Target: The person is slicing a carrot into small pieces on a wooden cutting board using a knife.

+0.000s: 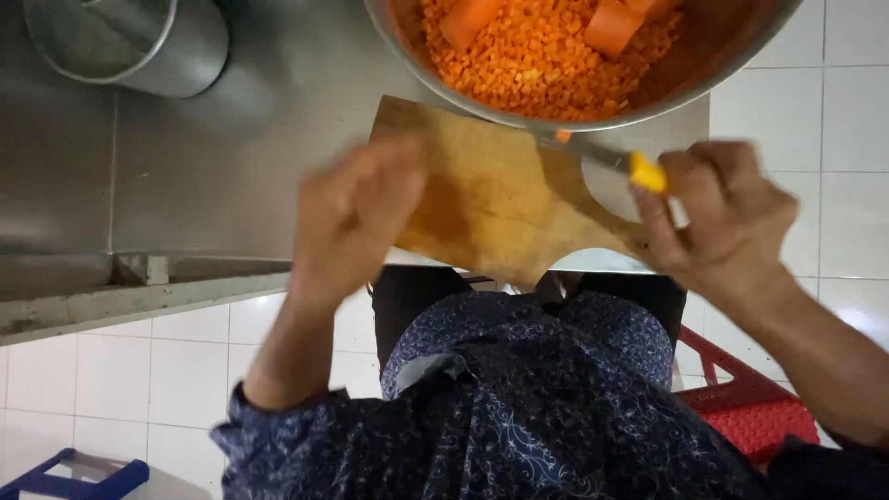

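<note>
A wooden cutting board (500, 190) lies on a steel counter (241, 157), its far edge tucked under a large metal bowl (648, 102). The bowl holds finely diced carrot (537, 60) and a few bigger carrot chunks (611, 23). My left hand (356, 213) hovers blurred over the board's left part, fingers loosely curled with nothing seen in them. My right hand (727, 208) grips a knife with a yellow handle (646, 172); its blade points left toward the bowl's rim, with a carrot bit at the tip.
A steel pot (130, 42) stands at the counter's far left. The counter edge runs along the lower left, above white floor tiles. A red plastic stool (750, 403) sits under me at right, and a blue frame (74, 477) at bottom left.
</note>
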